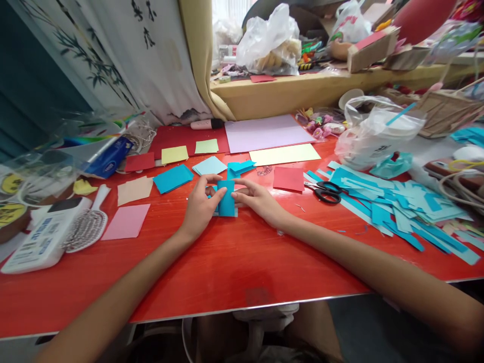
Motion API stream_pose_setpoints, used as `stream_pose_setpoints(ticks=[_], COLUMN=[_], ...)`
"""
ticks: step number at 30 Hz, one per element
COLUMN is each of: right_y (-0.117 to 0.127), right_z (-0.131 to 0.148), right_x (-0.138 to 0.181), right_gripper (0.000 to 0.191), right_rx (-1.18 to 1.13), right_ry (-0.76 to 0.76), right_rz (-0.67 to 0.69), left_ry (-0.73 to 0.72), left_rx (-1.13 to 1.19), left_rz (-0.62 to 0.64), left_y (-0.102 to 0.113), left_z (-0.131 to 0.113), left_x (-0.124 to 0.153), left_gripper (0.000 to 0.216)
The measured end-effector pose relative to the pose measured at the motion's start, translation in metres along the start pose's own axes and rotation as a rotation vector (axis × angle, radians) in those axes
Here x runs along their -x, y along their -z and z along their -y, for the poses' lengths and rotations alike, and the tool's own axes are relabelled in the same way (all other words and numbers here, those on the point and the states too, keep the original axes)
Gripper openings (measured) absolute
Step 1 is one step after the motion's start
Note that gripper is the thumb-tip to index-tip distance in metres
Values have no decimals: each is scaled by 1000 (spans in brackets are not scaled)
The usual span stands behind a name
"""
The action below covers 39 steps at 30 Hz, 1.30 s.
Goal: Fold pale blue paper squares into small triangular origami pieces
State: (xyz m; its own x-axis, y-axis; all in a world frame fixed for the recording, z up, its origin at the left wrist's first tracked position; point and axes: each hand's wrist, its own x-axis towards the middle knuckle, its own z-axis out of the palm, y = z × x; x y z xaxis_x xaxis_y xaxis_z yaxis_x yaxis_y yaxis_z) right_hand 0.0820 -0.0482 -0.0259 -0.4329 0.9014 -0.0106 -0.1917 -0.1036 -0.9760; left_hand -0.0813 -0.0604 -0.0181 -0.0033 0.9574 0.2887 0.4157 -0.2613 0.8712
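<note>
A folded piece of blue paper stands between my hands in the middle of the red table. My left hand grips its left side, thumb on the near face and fingers behind. On the right edge, my right hand pinches the same paper with thumb and fingertips. Just behind it lies another folded blue strip, partly covered by the paper and fingers. Pale blue paper shows under the held piece. Left of it lie a blue stack and a light blue square.
Black-handled scissors and a heap of blue paper strips lie to the right. A red square is nearer. Pink paper, a hairbrush and a white bottle occupy the left. Behind lies a lilac sheet.
</note>
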Motion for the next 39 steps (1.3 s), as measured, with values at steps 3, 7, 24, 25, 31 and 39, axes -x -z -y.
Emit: stream_pose_setpoints(ticks=[3,7,24,25,31,39], right_y=[0,0,-2,-2,-2,-1], right_z=[-3,-3,3,2,2,1], right_x=[0,1,2,2,2,1], right_gripper=[20,15,13,13,13,8], right_rx=[-1,19,15,16,15,9], right_ry=[21,39,-1,-2,-10,-3], right_rz=[38,52,32,32,36,47], left_ry=[23,-5,-15,-15,-13,-33], left_rx=[29,-15,-16,-20,-29,-49], left_rz=[32,76,99,98,100,111], left_y=[-1,0,1,1,1,1], left_z=[0,-3,-4,-4,-4,-4], left_x=[1,4,5,5,6,5], left_gripper=[23,24,21,20,20,21])
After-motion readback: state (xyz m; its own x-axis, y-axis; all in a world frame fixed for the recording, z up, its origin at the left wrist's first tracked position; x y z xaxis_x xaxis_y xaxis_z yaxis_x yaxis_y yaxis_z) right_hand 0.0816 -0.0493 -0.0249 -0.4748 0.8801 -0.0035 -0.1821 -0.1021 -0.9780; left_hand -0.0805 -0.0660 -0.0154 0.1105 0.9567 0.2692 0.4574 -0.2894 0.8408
